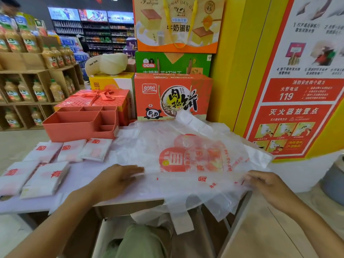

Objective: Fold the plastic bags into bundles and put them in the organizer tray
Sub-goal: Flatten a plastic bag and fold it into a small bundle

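A clear plastic bag with red print (188, 161) lies spread flat over a pile of more bags on the white table (87, 175). My left hand (119, 176) presses flat on the bag's left part, fingers straight. My right hand (264, 183) pinches the bag's right edge near the table's right side. Several folded bag bundles (72, 150) lie in two rows on the table's left half. The coral organizer tray (81, 125), with several compartments, stands at the back left of the table and looks empty.
Snack cartons (173, 97) and a red gift box (96, 100) stand behind the table. A yellow wall with a red poster (290, 101) is at the right. Shelves of juice bottles (33, 90) fill the left. Bag handles hang over the table's front edge above my knees.
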Demonstrator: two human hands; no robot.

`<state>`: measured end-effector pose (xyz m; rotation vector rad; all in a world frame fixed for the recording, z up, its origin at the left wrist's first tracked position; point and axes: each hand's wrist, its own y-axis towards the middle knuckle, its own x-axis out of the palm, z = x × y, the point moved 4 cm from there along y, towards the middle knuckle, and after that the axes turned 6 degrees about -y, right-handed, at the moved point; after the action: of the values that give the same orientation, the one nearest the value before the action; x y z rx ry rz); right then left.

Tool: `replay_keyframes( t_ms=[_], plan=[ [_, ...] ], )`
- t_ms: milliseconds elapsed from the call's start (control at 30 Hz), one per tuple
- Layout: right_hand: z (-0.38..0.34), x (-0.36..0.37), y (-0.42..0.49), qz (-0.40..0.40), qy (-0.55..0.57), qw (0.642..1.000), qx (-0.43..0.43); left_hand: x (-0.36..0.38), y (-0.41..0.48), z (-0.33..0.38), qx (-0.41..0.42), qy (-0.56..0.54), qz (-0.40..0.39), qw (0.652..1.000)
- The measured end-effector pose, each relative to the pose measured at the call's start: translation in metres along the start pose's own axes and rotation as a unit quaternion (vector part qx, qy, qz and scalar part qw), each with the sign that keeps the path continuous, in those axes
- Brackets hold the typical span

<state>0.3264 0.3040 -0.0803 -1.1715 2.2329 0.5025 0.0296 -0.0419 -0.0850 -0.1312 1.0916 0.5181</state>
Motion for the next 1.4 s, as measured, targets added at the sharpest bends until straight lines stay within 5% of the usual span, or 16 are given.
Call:
replay_keyframes(
  t_ms=[267,433,567,633,733,867,1400],
  plan=[
    [-0.005,-0.009,0.023,0.139,-0.082,0.985,0.063,-0.021,0.024,-0.007,-0.123,-0.026,0.054,0.991],
    [-0.001,0.001,0.031,0.162,-0.2,0.963,0.076,-0.026,0.03,-0.001,-0.157,0.231,0.107,0.954],
    [-0.015,0.012,0.028,0.197,-0.41,0.89,-0.023,-0.021,0.033,0.012,-0.142,0.4,0.122,0.897],
    [-0.026,0.021,0.028,0.154,-0.392,0.902,-0.099,-0.012,0.039,0.023,-0.088,0.363,0.126,0.919],
    [-0.034,0.044,0.027,0.017,-0.302,0.946,-0.116,0.015,0.05,0.052,0.031,0.165,0.071,0.983],
    [-0.025,0.06,0.028,-0.061,-0.36,0.925,-0.108,0.057,0.057,0.061,0.019,0.107,-0.077,0.991],
    [-0.04,0.02,0.028,-0.015,-0.321,0.945,-0.061,0.004,0.046,0.031,0.011,0.06,-0.04,0.997]
  ],
)
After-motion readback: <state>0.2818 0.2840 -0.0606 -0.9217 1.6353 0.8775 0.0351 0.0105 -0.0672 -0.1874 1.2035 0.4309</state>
